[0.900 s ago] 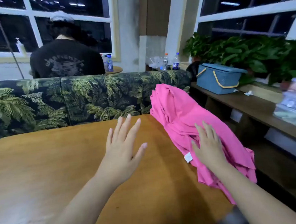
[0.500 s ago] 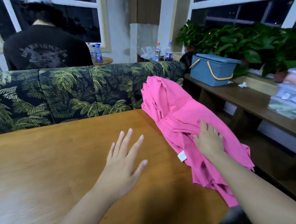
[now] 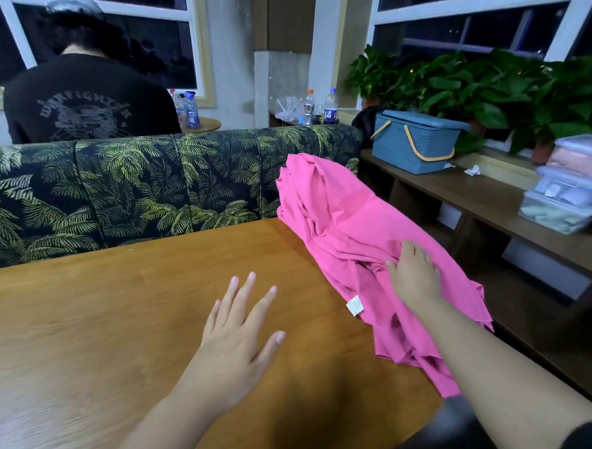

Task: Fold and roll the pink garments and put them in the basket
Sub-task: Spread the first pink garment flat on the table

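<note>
Currently, item 1: pink garments, bright magenta, soft knit, bunched in a long heap w/ deep folds. Heap lies along the right edge of your wooden table; far end rides up against the sofa back, near end droops over the table's edge. Small white care tag pokes out at the heap's left side, just beside your right wrist.
Item 2: your right hand, palm down on the heap's middle, fingers curled into a gathered fold, gripping cloth.
Item 3: your left hand, flat, fingers spread wide, holding nothing, over bare tabletop; touching or hovering, can't tell.
Item 4: table, orange-brown wood grain, glossy.
Room, big to small: palm-print sofa behind the table; dark windows w/ white frames; a person in a black printed tee, back to you, beyond the sofa; row of leafy plants at right; dark wood shelf carrying a blue basket w/ yellow handles, lid on, well apart from the garments; stacked clear boxes; several bottles on the far ledge.
</note>
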The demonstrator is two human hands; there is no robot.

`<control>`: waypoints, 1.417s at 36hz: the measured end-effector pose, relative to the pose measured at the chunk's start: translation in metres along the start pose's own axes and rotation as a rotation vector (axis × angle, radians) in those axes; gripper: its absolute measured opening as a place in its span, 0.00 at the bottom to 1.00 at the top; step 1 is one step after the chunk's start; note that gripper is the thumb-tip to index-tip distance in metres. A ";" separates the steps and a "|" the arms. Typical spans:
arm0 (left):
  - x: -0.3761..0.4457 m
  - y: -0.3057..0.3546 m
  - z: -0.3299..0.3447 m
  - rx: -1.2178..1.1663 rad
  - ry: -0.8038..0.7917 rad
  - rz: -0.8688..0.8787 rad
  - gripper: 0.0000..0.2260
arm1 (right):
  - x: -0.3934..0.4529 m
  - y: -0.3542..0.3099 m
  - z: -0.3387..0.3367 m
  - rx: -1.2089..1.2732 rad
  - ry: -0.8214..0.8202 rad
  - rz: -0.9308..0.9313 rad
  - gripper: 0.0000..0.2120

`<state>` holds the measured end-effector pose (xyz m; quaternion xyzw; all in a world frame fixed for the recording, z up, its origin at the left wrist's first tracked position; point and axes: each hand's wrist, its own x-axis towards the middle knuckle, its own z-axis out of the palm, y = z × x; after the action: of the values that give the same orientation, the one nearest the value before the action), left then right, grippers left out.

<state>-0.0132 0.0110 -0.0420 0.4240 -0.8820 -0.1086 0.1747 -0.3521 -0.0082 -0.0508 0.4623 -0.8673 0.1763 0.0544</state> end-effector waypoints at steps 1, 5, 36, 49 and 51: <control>-0.001 0.001 0.000 0.005 -0.006 0.007 0.35 | 0.000 0.000 0.002 0.011 -0.016 0.016 0.25; -0.005 0.005 0.001 0.028 -0.020 0.038 0.35 | 0.000 0.000 0.006 -0.008 -0.004 0.000 0.14; -0.012 -0.020 0.047 -0.317 -0.177 -0.176 0.44 | -0.141 -0.098 0.014 0.152 -0.197 -0.314 0.24; -0.025 -0.067 0.064 -0.166 0.103 -0.100 0.27 | -0.193 -0.111 0.041 0.109 -0.500 -0.471 0.29; -0.036 -0.081 0.059 -0.129 0.158 -0.106 0.30 | -0.200 -0.122 0.041 0.152 -0.522 -0.501 0.29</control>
<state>0.0408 -0.0083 -0.1316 0.4652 -0.8329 -0.1406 0.2647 -0.1362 0.0714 -0.1092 0.6925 -0.6964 0.0974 -0.1615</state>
